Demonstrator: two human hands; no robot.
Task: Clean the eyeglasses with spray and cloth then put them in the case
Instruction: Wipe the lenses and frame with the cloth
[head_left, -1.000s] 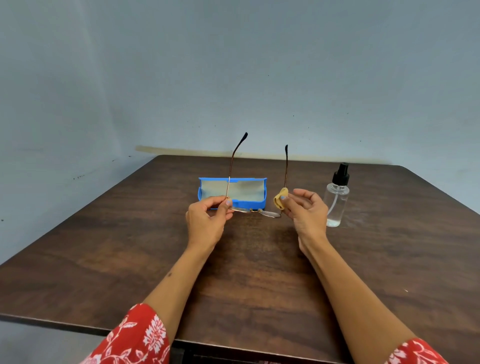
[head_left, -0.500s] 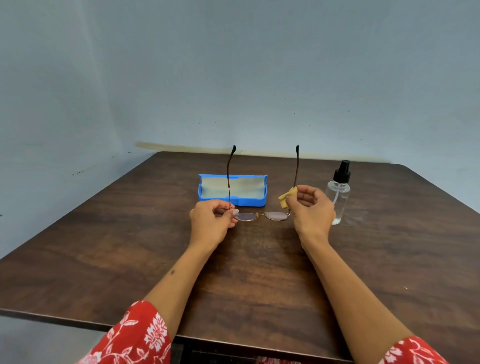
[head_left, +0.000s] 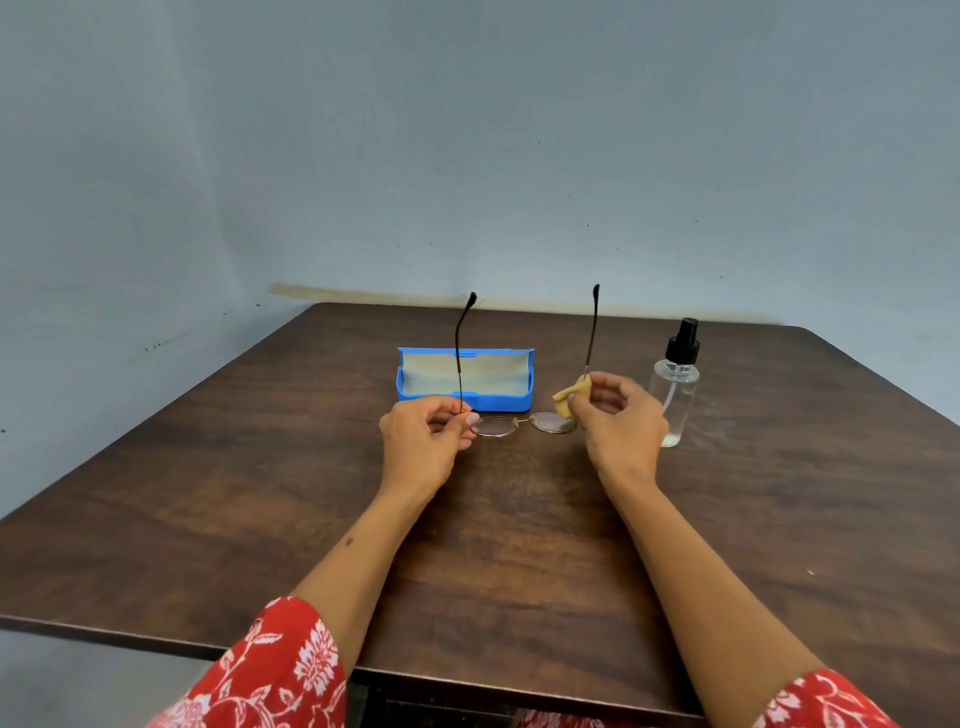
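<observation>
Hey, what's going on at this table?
A person is cleaning eyeglasses. The left hand pinches one end of the frame, and the right hand holds the other end along with a small yellow cloth. The lenses face down, above the table, with both temples sticking up. An open blue case waits just behind, and a spray bottle stands to the right, untouched.
</observation>
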